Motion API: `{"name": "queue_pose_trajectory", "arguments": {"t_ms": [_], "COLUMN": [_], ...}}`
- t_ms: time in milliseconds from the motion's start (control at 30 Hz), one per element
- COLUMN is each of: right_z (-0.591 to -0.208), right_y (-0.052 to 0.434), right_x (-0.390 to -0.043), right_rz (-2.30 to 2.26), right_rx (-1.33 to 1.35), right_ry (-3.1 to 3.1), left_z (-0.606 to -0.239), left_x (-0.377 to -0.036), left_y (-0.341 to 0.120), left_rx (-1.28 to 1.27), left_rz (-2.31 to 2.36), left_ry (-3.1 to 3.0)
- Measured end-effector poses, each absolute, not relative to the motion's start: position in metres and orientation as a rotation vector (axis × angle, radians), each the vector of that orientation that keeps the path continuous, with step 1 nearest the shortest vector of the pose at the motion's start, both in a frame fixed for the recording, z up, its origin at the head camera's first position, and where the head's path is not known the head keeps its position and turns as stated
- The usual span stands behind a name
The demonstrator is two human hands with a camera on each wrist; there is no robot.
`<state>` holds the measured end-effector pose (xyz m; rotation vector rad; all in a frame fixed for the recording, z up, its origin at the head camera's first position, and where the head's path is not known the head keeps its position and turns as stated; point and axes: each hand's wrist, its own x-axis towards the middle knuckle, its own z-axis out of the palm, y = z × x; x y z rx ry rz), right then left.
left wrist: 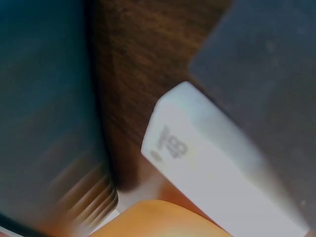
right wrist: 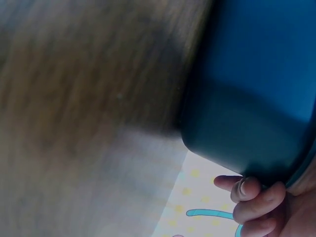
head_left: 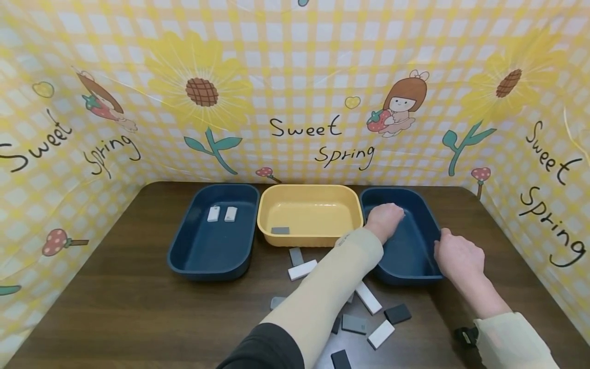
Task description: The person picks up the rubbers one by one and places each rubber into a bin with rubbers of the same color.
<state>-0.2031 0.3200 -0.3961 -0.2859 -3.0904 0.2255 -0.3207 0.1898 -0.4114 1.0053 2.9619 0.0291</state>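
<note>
Right blue tray (head_left: 426,215): right hand (head_left: 458,256) grips its rim; left hand (head_left: 384,219) inside, grasp unclear; backdrop (head_left: 322,138) reads "Sweet Spring".

Dark blue oblong tray (head_left: 426,218), rounded corners, sitting flat at right of centre in the head view, just right of the yellow one. Left hand (head_left: 384,219) inside it, fingers curled; right hand (head_left: 456,254) gripping its right rim.

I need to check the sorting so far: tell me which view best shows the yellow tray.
The head view: the whole yellow tray shows, one grey block inside. The left wrist view catches only a blurred orange-yellow patch, perhaps its rim. The right wrist view shows none of it.
</note>
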Motion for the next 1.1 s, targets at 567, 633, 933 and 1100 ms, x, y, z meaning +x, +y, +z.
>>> {"name": "queue_pose_trajectory", "arguments": {"t_ms": [567, 633, 933, 1100], "right_z": [-0.396, -0.396, -0.396, -0.395], "right_y": [0.314, 0.314, 0.317, 0.32], "right_x": [-0.202, -0.202, -0.201, -0.199], "right_rz": [0.225, 0.229, 0.232, 0.243], "right_rx": [-0.27, -0.262, -0.224, -0.215], "right_ry": [-3.091, -3.089, -3.065, -3.05], "left_z": [-0.403, -0.396, -0.334, -0.309], "left_x": [-0.319, -0.32, -0.333, -0.337], "left_y": [0.176, 0.173, 0.142, 0.114], "left_rx": [1.108, 1.131, 1.258, 1.273], "left_rz": [0.041, 0.042, -0.098, -0.073], "left_ry": [2.948, 2.942, 3.03, 3.031]}}
